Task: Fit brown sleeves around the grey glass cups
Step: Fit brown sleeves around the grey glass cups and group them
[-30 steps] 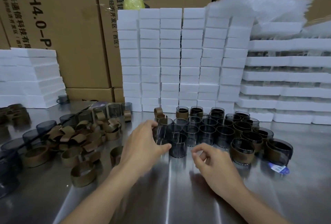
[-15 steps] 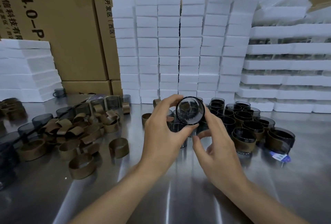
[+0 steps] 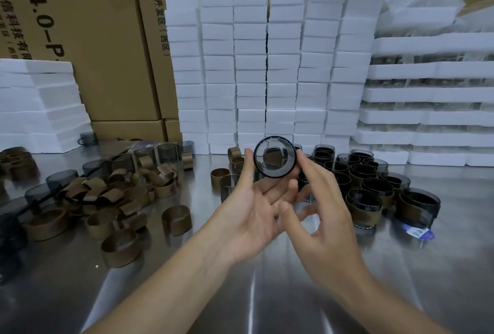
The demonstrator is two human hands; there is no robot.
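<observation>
cup [image 3: 274, 157] raised, axis toward the person | left hand [image 3: 248, 216] pinches it; right hand [image 3: 328, 216] props its side with a straight forefinger | loose sleeves [image 3: 120, 192] toward left edge of bench [image 3: 267, 293], nearer left hand

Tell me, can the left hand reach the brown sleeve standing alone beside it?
Probably yes. The sleeve stands alone on the table, just left of the left hand, with nothing between. But that hand holds a cup now.

Tabletop [image 3: 254, 293] lane runs between sleeve pile [image 3: 120, 192] and cups [image 3: 369, 181].
</observation>
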